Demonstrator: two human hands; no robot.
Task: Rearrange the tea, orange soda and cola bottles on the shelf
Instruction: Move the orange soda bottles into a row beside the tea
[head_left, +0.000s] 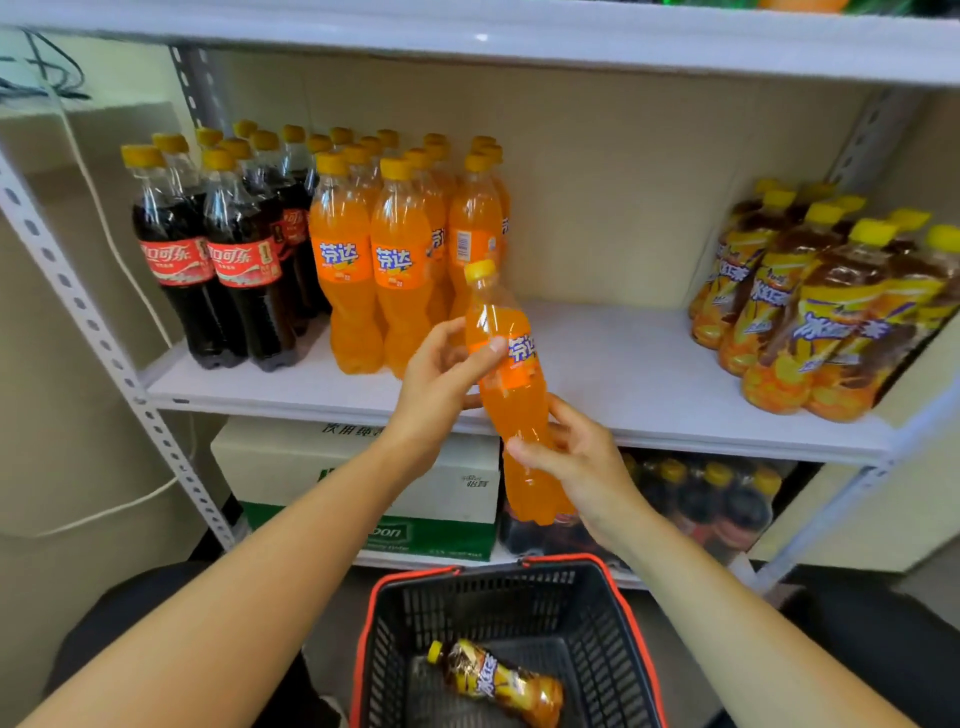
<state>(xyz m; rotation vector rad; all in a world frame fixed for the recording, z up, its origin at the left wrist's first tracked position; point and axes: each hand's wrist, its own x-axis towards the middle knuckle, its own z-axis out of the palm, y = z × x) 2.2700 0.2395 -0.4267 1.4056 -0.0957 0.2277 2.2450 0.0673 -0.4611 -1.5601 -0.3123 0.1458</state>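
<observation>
Both hands hold one orange soda bottle (511, 384) with a yellow cap, tilted slightly, in front of the white shelf (623, 364). My left hand (441, 374) grips its upper body at the label; my right hand (576, 457) grips its lower body. On the shelf, cola bottles (208, 249) stand at the left, orange soda bottles (374, 244) next to them, and tea bottles (810, 312) at the right. One tea bottle (498, 680) lies in the basket below.
A black shopping basket with red rim (374, 597) sits on the floor between my knees. Under the shelf are a white and green carton (311, 462) and a pack of dark bottles (717, 504). A bare stretch of shelf lies between soda and tea.
</observation>
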